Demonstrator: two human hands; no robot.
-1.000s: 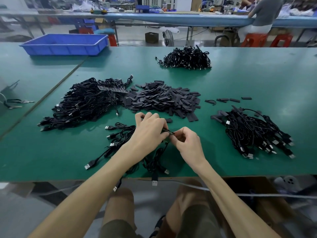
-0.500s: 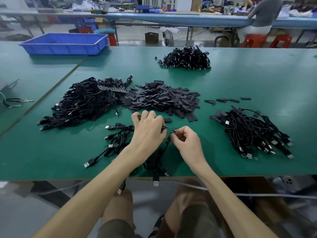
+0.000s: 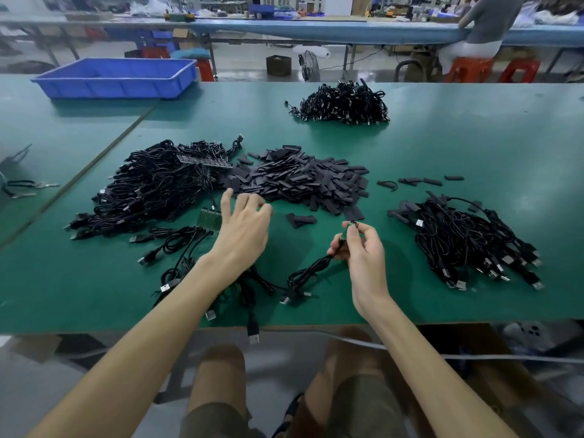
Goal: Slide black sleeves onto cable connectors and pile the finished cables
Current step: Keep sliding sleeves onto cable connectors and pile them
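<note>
Left hand (image 3: 243, 229) spread, fingers loose, hovering by heap of flat black sleeves (image 3: 303, 181). Right hand (image 3: 360, 248) pinches thin black cable (image 3: 313, 270) below its green connector end (image 3: 351, 224). Nearby white cable tags (image 3: 419, 222) unreadable.

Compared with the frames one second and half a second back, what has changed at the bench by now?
The left hand came off the cable and moved forward toward the sleeve pile, fingers spread. The right hand shifted right, still pinching the cable just below its green connector end. The finished pile and blue bin stayed put.
</note>
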